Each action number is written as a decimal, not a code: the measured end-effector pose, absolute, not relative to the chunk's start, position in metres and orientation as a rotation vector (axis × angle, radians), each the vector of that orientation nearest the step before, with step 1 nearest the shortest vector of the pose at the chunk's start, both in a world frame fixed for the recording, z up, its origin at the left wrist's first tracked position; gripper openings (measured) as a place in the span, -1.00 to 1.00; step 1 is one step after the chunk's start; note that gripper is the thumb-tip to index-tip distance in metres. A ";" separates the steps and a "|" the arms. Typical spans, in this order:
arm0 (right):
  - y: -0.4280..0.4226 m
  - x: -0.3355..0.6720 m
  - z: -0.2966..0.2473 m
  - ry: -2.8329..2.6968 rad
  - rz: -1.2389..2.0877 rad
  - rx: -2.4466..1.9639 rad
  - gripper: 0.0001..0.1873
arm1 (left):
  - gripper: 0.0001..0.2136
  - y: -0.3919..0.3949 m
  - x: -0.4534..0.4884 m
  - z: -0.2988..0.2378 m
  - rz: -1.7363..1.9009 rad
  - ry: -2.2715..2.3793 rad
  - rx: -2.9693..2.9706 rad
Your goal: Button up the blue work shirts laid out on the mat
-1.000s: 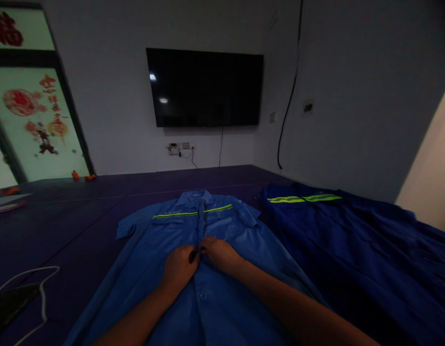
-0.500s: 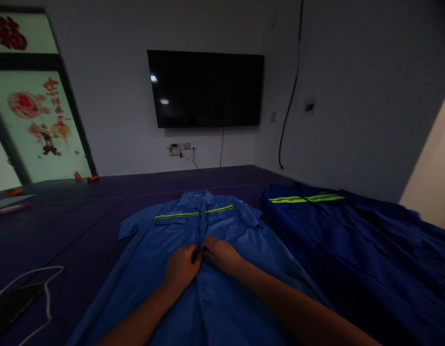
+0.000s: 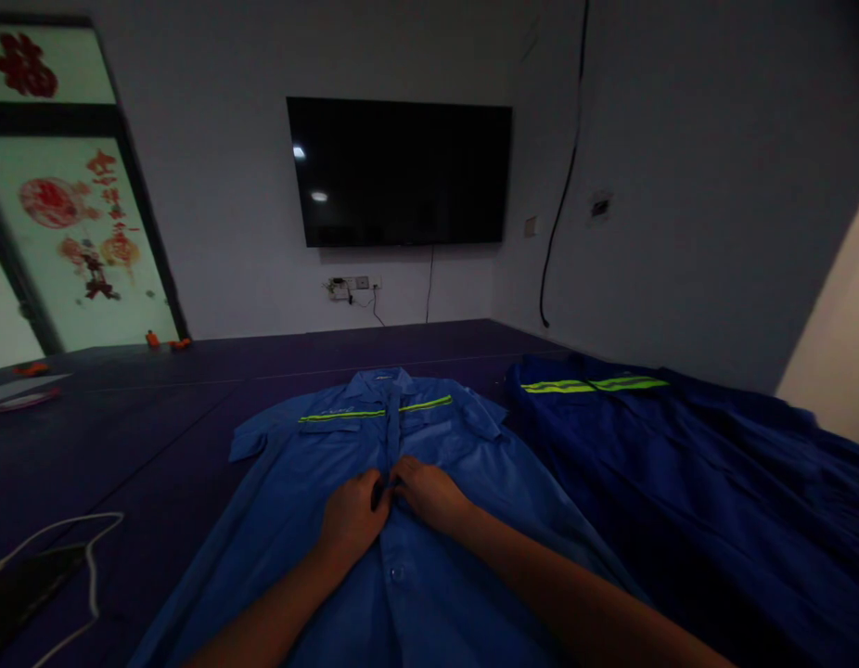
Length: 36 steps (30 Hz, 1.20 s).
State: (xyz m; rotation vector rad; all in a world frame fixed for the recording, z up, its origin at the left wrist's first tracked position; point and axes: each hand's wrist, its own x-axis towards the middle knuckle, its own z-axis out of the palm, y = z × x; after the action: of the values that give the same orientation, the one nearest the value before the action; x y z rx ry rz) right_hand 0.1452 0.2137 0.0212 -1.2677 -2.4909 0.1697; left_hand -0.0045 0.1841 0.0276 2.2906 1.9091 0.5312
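Observation:
A blue short-sleeved shirt point(image 3: 318, 482) with thin yellow-green stripes across its chest lies spread out, collar pointing away from me. Along its front opening, about mid-chest, my left hand point(image 3: 356, 506) and my right hand point(image 3: 429, 492) meet, fingertips nearly touching. Both pinch the front edge of the shirt; whether a button is between the fingers is hidden. Lower on the same front strip, a round button point(image 3: 397, 574) shows. To the right lies a darker blue garment point(image 3: 652, 482) with a wider yellow-green and grey stripe.
A dark purple surface point(image 3: 185, 417) lies beneath the clothes. At left, a white cable point(image 3: 92, 557) curls by a dark flat object point(image 3: 36, 589). Small orange items point(image 3: 180, 344) rest near the door point(image 3: 74, 232). A television point(image 3: 402, 172) hangs on the wall.
The view has shifted very slightly. Both hands stay at the same spot on the shirt front, with hardly any visible movement of the fingers.

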 end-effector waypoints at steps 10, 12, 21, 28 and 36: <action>0.216 0.143 0.018 -2.490 0.145 -1.288 -0.77 | -0.84 0.186 -0.005 0.027 0.524 1.899 2.275; 0.216 0.144 0.019 -2.498 0.145 -1.278 -0.77 | -0.84 0.186 -0.006 0.027 0.526 1.899 2.273; 0.217 0.144 0.017 -2.499 0.110 -1.279 -0.78 | -0.80 0.186 -0.006 0.027 0.541 1.887 2.286; 0.216 0.144 0.018 -2.502 0.123 -1.296 -0.76 | -0.80 0.185 -0.006 0.029 0.526 1.895 2.270; 0.215 0.144 0.019 -2.509 0.107 -1.323 -0.77 | -0.83 0.184 -0.005 0.031 0.490 1.889 2.271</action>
State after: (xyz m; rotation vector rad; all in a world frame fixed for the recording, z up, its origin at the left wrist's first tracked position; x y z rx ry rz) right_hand 0.1437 0.2155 0.0187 -1.3234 -2.5095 0.1070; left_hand -0.0050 0.1842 0.0305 2.2715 1.8888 0.4898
